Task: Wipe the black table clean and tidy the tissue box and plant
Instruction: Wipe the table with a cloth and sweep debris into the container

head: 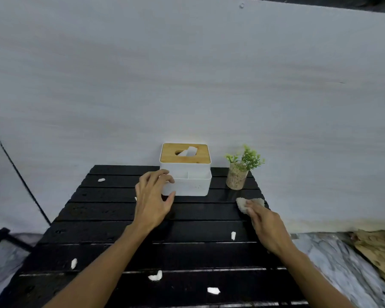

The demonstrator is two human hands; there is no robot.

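Observation:
A white tissue box (193,183) with a wooden lid stands at the far middle of the black slatted table (111,232). To its right a small green plant (240,172) sits in a clear pot. My left hand (152,200) hovers at the box's front left corner, fingers spread and curled, thumb just short of the box. My right hand (266,225) presses a crumpled grey-white cloth (242,204) onto the table in front of the plant. Several white paper scraps (156,276) lie scattered on the slats.
A pale wall rises right behind the table. Marble-patterned floor (333,254) shows to the right, with a brown crumpled sheet (380,252) at the far right. A dark metal frame (0,236) stands at the lower left.

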